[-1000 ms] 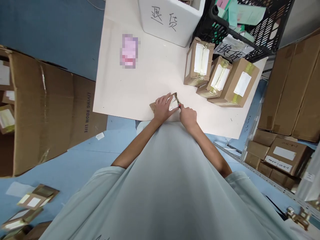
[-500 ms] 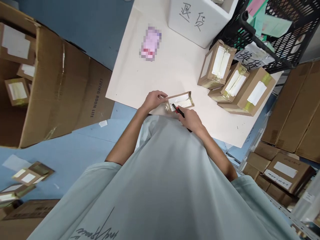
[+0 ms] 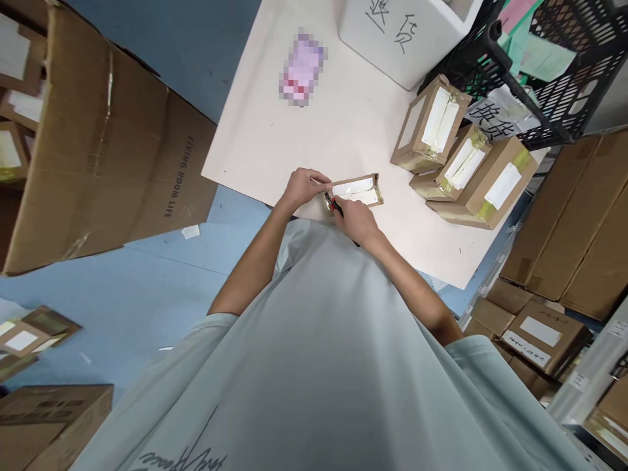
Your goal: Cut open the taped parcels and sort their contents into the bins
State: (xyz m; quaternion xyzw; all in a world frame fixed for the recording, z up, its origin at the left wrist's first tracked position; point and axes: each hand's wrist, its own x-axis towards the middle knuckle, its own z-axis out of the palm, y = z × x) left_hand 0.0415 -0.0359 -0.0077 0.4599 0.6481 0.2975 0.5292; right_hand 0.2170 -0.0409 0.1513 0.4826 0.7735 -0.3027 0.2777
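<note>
floor (image 3: 161, 288): blue, running under all, in a room stocked with brown boxes. table (image 3: 255, 144): pale, smooth, with a few dark specks; it stood directly before the person, its near edge at the shirt (image 3: 333, 327). carton (image 3: 132, 131): large, open toward the far left, packed with smaller boxes; it stood beside the table's left edge, probably to be within arm's reach. stacked boxes (image 3: 542, 327): along the right side, some labelled. crate (image 3: 510, 78): black, meshed, holding green and pink papers, at the table's far right corner. tub (image 3: 402, 46): white, hand-lettered, left of the crate; the lettering presumably told the containers apart. three taped boxes (image 3: 461, 163): grouped in front of the crate, labels showing, seemingly kept aside from the working spot.

small box (image 3: 360, 190): on the table near its front edge, between and beyond the hands, likely drawn close for control. pink item (image 3: 303, 69): pixelated, kind not tellable, well apart on the left. right hand (image 3: 358, 219): closed around a knife. left hand (image 3: 301, 188): at the box's left end, fingers curved, apparently steadying it; whether it pinched or merely pressed could not be told. knife (image 3: 337, 207): black and red, slanted toward that same end; blade contact not discernible.
</note>
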